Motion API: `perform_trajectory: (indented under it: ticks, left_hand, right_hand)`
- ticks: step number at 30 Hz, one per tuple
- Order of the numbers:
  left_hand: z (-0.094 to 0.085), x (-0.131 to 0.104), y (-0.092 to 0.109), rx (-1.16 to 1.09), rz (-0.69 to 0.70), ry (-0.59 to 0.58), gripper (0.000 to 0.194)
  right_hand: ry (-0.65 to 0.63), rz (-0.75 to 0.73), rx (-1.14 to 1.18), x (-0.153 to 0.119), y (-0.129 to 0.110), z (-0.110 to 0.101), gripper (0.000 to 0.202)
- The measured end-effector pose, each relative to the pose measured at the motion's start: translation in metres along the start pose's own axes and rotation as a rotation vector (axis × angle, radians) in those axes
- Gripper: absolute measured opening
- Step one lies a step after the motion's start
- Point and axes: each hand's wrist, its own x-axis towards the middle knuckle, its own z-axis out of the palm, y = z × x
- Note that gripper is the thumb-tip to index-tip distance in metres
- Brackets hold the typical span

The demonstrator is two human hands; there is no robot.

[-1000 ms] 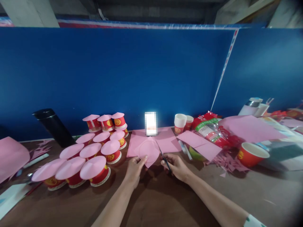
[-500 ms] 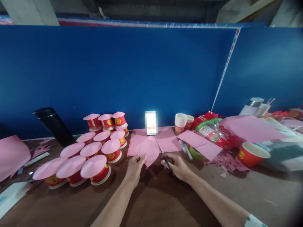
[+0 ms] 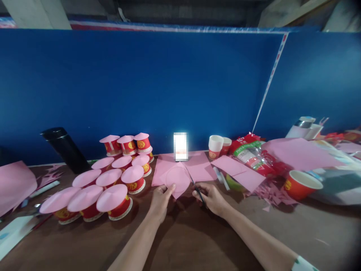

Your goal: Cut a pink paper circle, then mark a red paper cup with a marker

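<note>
While the left hand (image 3: 160, 199) pinches pink paper (image 3: 179, 176), the right hand (image 3: 212, 198), angled inward, grips scissors (image 3: 199, 194).

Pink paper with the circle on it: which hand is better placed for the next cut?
Right, I'd judge: the right hand holds the scissors, blades at the right edge of the pink paper. The left hand grips its lower left.
</note>
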Motion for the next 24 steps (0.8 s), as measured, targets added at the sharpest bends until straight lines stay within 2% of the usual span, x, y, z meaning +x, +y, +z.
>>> perform_trajectory:
  ticks: [16, 24]
  left_hand:
    - [0.0006, 0.0005, 0.0023, 0.016, 0.014, 0.039, 0.035]
    - [-0.0024, 0.0040, -0.0041, 0.059, 0.078, 0.024, 0.034]
  right_hand:
    - [-0.010, 0.011, 0.020, -0.0001, -0.0014, -0.0002, 0.028]
    - [-0.018, 0.029, 0.005, -0.0004, -0.0018, -0.0008, 0.027]
